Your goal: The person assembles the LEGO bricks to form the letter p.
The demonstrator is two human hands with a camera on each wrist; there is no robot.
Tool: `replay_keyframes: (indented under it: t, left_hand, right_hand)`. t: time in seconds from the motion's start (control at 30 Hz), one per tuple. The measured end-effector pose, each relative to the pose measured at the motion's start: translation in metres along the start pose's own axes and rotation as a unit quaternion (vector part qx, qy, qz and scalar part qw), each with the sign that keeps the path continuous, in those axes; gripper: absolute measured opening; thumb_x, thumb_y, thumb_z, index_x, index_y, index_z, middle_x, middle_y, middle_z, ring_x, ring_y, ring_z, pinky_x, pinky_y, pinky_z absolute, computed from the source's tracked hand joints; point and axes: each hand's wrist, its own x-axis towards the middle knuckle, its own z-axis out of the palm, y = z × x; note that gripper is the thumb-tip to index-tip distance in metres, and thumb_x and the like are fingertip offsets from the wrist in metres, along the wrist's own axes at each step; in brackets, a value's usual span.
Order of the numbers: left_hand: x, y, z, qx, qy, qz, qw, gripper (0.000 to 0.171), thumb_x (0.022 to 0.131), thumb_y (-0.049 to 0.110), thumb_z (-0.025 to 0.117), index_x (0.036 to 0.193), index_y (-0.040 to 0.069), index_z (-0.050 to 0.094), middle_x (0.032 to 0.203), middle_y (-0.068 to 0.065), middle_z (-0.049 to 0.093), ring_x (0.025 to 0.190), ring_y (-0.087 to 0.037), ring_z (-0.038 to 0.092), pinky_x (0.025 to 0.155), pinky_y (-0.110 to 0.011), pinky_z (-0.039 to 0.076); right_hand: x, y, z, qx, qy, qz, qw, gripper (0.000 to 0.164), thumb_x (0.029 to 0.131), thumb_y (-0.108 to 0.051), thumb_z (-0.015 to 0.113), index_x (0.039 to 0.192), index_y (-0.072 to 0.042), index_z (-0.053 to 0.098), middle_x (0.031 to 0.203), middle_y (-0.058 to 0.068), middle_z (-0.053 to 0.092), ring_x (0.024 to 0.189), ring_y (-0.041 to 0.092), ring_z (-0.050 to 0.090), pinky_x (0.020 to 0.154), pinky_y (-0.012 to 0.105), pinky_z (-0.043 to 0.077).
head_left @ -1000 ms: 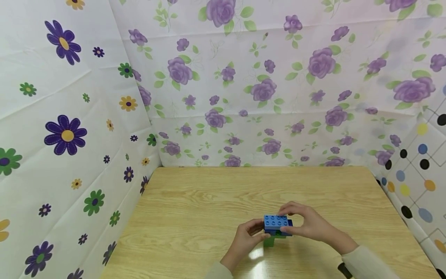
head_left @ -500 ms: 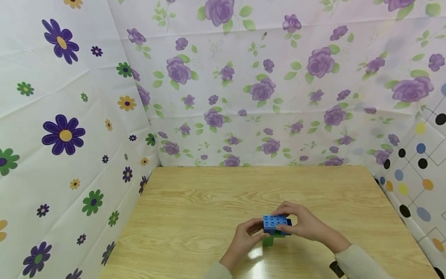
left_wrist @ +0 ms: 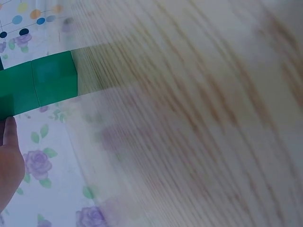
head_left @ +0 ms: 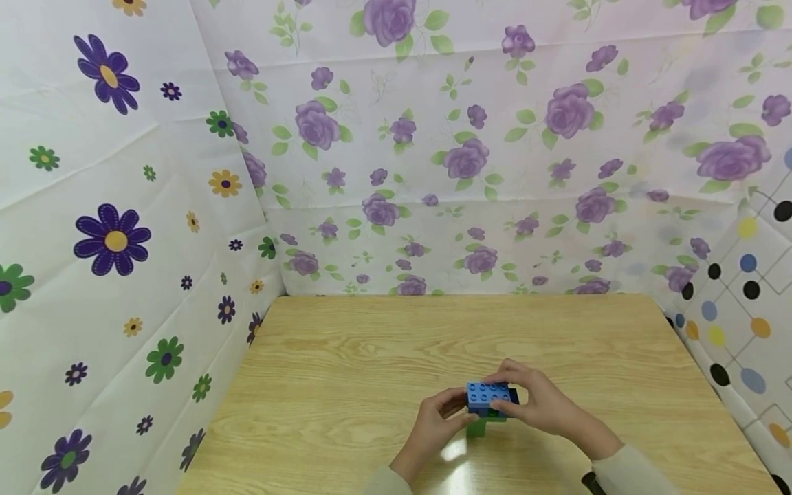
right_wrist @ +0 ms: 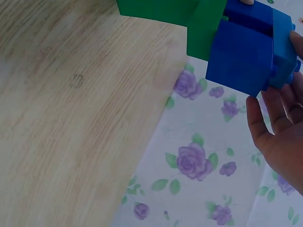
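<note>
A stack of toy building bricks stands on the wooden table, low in the head view. A light blue studded brick [head_left: 486, 392] tops it, over dark blue bricks [right_wrist: 239, 59] and green bricks [left_wrist: 54, 78] that reach down to the tabletop. My left hand [head_left: 436, 425] grips the left end of the dark blue layer between thumb and fingers. From the right, my right hand [head_left: 544, 404] pinches the light blue brick, thumb at its near side and fingers at its far side. Part of the dark blue layer is hidden behind the fingers.
The wooden table [head_left: 346, 385] extends behind and to both sides of the stack. Floral sheets [head_left: 433, 137] hang along its back and left, and a dotted sheet [head_left: 736, 330] borders its right. A dark band [head_left: 592, 483] shows at the right sleeve.
The right hand has shifted slightly left along the light blue brick and its wrist has lowered a little. My left hand and the stack stay nearly as they were.
</note>
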Motion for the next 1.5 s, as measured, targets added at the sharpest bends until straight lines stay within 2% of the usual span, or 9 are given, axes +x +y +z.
replay_keyframes:
  t: [0.23, 0.33, 0.47, 0.63, 0.9, 1.03, 1.27, 1.5]
  left_hand:
    - [-0.001, -0.001, 0.002, 0.006, 0.006, 0.006, 0.9999, 0.037, 0.086, 0.011, 0.073, 0.121, 0.012, 0.064, 0.12, -0.002, 0.065, 0.114, -0.014, 0.06, 0.097, -0.023, 0.049]
    - [-0.001, -0.001, 0.003, 0.004, 0.009, 0.0, 1.0, 0.037, 0.085, 0.012, 0.074, 0.121, 0.012, 0.064, 0.12, -0.002, 0.065, 0.114, -0.014, 0.06, 0.097, -0.024, 0.049]
    - [-0.001, 0.001, 0.003, -0.006, 0.008, -0.008, 0.9999, 0.038, 0.085, 0.013, 0.074, 0.121, 0.012, 0.064, 0.12, -0.002, 0.065, 0.115, -0.014, 0.059, 0.098, -0.025, 0.048]
    - [-0.001, 0.003, 0.002, -0.01, 0.007, -0.018, 0.9998, 0.038, 0.085, 0.013, 0.074, 0.122, 0.012, 0.064, 0.121, -0.001, 0.064, 0.116, -0.015, 0.059, 0.099, -0.026, 0.048]
    - [-0.001, 0.007, 0.004, -0.012, 0.01, -0.028, 0.9995, 0.039, 0.084, 0.012, 0.075, 0.121, 0.013, 0.063, 0.121, -0.001, 0.063, 0.117, -0.016, 0.057, 0.099, -0.025, 0.047]
    - [-0.001, 0.008, 0.004, -0.02, 0.007, -0.028, 0.9994, 0.038, 0.084, 0.008, 0.075, 0.12, 0.012, 0.064, 0.12, -0.002, 0.063, 0.116, -0.017, 0.057, 0.099, -0.025, 0.048]
    - [-0.001, 0.007, 0.002, -0.046, -0.006, -0.024, 0.9986, 0.041, 0.083, 0.002, 0.074, 0.122, 0.01, 0.062, 0.122, -0.004, 0.061, 0.116, -0.017, 0.056, 0.1, -0.027, 0.047]
    - [-0.005, 0.005, -0.002, -0.066, -0.018, 0.012, 0.9976, 0.042, 0.084, -0.004, 0.07, 0.124, 0.004, 0.058, 0.125, -0.011, 0.058, 0.118, -0.023, 0.055, 0.102, -0.031, 0.046]
  right_hand:
    - [-0.004, 0.004, 0.002, 0.01, 0.007, 0.005, 1.0, 0.031, 0.091, -0.023, 0.068, 0.121, -0.016, 0.066, 0.098, -0.007, 0.057, 0.079, 0.008, 0.051, 0.063, 0.025, 0.047]
    - [-0.008, 0.01, 0.001, 0.02, 0.023, 0.024, 0.999, 0.029, 0.095, -0.018, 0.062, 0.124, -0.017, 0.064, 0.108, -0.004, 0.061, 0.09, 0.008, 0.056, 0.073, 0.026, 0.053]
    - [-0.016, 0.017, -0.005, 0.06, 0.071, 0.066, 0.993, 0.029, 0.101, -0.012, 0.051, 0.127, -0.02, 0.06, 0.121, -0.002, 0.061, 0.108, 0.011, 0.058, 0.091, 0.028, 0.052]
    - [-0.033, 0.028, -0.007, 0.132, 0.094, 0.085, 0.983, 0.031, 0.103, -0.009, 0.045, 0.132, -0.013, 0.056, 0.125, 0.006, 0.059, 0.115, 0.015, 0.057, 0.094, 0.02, 0.049]
    - [-0.059, 0.034, 0.015, 0.195, 0.101, 0.106, 0.97, 0.042, 0.098, -0.007, 0.056, 0.139, -0.003, 0.047, 0.135, 0.023, 0.05, 0.12, 0.009, 0.053, 0.095, 0.021, 0.05]
    - [-0.061, 0.033, 0.023, 0.204, 0.128, 0.121, 0.963, 0.044, 0.095, -0.008, 0.061, 0.137, -0.002, 0.049, 0.134, 0.019, 0.052, 0.119, 0.008, 0.054, 0.097, 0.023, 0.049]
    - [-0.061, 0.032, 0.029, 0.19, 0.152, 0.14, 0.96, 0.039, 0.094, -0.012, 0.064, 0.132, -0.006, 0.055, 0.13, 0.01, 0.058, 0.116, 0.008, 0.056, 0.096, 0.026, 0.051]
    - [-0.062, 0.031, 0.031, 0.199, 0.16, 0.146, 0.956, 0.039, 0.092, -0.012, 0.065, 0.13, -0.008, 0.057, 0.129, 0.01, 0.058, 0.115, 0.008, 0.057, 0.097, 0.032, 0.05]
